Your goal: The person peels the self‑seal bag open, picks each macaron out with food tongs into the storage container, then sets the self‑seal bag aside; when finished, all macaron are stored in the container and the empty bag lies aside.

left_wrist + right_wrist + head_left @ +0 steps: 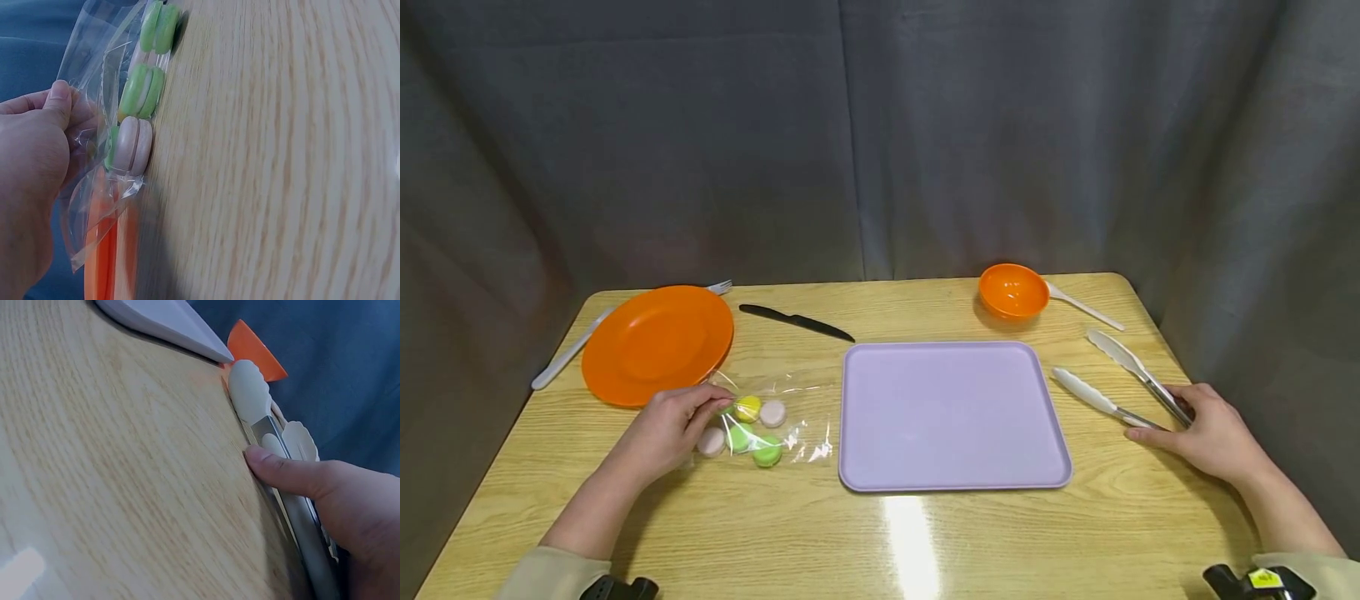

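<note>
On the tabletop's (925,542) right, right hand (1213,433) fingers curl round the tongs (1120,383); grip both arms firmly. Left hand (662,433) pinches the macaron bag (760,425); hold its mouth open.

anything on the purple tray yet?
No: in the head view the purple tray lies bare, and the macarons sit inside the clear bag on the table to its left.

Wooden table (925,542), pale grain, glossy varnish reflecting light at 6 o'clock. Clear crinkly plastic bag (790,417), glinting, is enclosing smooth matt macarons (752,429). Lilac tray (951,412), matt plastic. Orange plate (658,342) and bowl (1012,292), glossy plastic. Tongs (1123,387): brushed metal arms, white plastic tips. Backdrop curtain (880,133), matt grey cloth.
</note>
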A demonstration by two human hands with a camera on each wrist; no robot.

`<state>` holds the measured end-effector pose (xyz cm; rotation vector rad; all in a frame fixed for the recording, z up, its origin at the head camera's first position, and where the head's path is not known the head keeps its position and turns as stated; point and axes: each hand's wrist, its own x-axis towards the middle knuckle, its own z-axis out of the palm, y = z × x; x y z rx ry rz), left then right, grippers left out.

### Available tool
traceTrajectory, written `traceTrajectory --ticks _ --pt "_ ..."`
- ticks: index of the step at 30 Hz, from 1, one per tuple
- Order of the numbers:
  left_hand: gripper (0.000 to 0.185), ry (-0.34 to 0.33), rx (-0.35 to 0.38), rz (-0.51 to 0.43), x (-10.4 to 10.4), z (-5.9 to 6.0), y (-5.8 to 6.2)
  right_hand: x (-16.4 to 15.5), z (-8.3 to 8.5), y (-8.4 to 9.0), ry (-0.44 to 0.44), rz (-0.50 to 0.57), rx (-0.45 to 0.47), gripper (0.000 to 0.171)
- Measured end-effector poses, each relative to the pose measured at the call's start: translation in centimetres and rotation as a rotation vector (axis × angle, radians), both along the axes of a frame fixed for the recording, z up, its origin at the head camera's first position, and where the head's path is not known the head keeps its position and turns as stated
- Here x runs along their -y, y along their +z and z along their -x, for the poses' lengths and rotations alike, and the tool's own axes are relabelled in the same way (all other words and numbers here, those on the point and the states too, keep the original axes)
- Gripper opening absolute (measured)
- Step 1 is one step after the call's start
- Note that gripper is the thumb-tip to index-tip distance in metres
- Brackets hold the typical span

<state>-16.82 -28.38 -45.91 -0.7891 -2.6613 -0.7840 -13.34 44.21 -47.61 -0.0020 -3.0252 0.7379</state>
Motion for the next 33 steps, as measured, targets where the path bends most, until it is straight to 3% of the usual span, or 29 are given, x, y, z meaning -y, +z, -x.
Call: traceTrajectory --ticks 8,15,24,33 --pt "0.019 -0.006 -0.003 -0.005 0.0 0.2 -0.3 0.2 -0.5 0.5 -0.015 0.016 -0.006 0.089" --pt "0.018 0.002 0.005 -0.006 -0.1 0.2 -0.1 0.9 -0.6 2.4 -0.01 0.067 -0.044 0.052" --pt "0.017 0.005 0.021 -0.009 -0.1 0.1 0.1 2.4 -0.6 4.6 0.04 0.083 -0.079 0.053" --pt "0.017 0.012 0.017 -0.008 -0.1 0.2 0.0 5.5 -0.6 6.5 0.134 0.118 -0.178 0.033"
